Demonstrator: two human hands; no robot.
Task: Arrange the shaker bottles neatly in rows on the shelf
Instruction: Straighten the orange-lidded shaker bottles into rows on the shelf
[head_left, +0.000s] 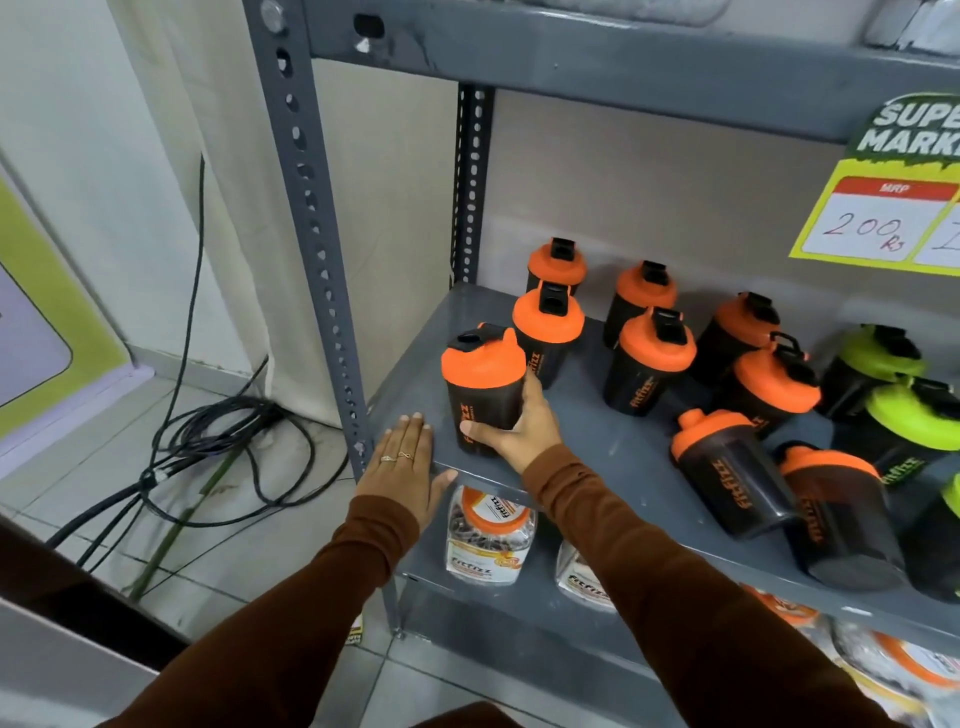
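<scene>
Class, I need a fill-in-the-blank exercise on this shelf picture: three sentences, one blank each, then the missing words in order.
1. The right hand grips a black shaker bottle with an ______ lid.
2. The left hand lies flat on the grey metal shelf, wearing two ______.
3. The hanging yellow price card reads ______ in handwriting.

Missing words: orange; rings; 200
</scene>
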